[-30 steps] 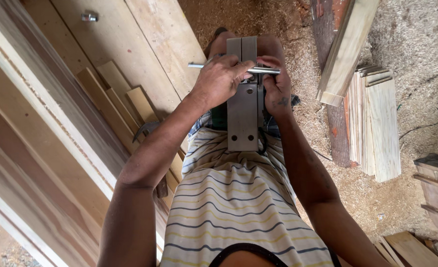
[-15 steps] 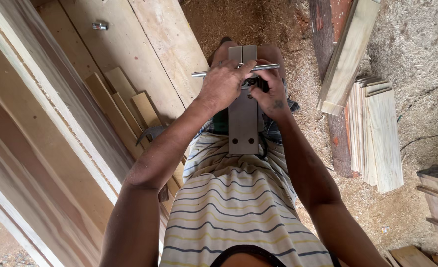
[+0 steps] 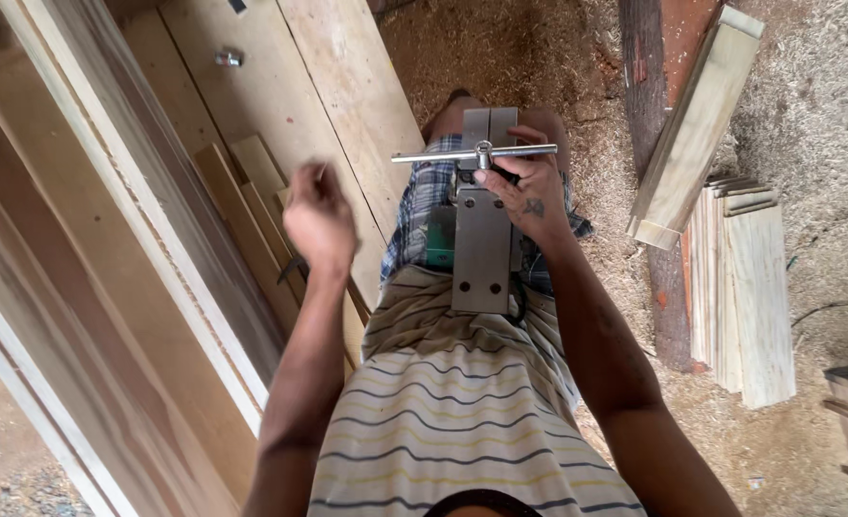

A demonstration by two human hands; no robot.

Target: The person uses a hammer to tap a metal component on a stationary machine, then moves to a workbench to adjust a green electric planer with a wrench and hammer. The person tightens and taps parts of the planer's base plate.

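- Head view, centre: grey metal plate (image 3: 482, 251) lies lengthwise on the person's lap, its near end over the striped shirt (image 3: 452, 412), its far end reaching toward the knees; two small holes show near its near end.
- Right hand (image 3: 531, 193) rests on the far part of the plate, fingers curled round its edge just under a T-handled wrench (image 3: 474, 153); the grip is closed on the plate.
- T-handled wrench: its thin steel crossbar lies level across the plate's far end, sticking out on both sides, the socket head in the middle above the right hand's fingers. Whether the fingers touch the bar I cannot tell.
- Left hand (image 3: 318, 216) is raised off the plate, well to the left of it, above the planks; it is blurred, fingers loosely curled, nothing visible in its grip.
- Green object (image 3: 440, 245) shows just left of the plate, partly hidden, against plaid shorts (image 3: 414, 206).
- Head view, left: long pale planks (image 3: 146, 287) run diagonally, with shorter offcuts lying on them and a small metal piece (image 3: 227, 58) near the top.
- Head view, right: sawdust-covered floor (image 3: 826, 115), a leaning wooden beam (image 3: 697, 124), and a stack of thin boards (image 3: 745, 287) beside a dark log (image 3: 658, 191).
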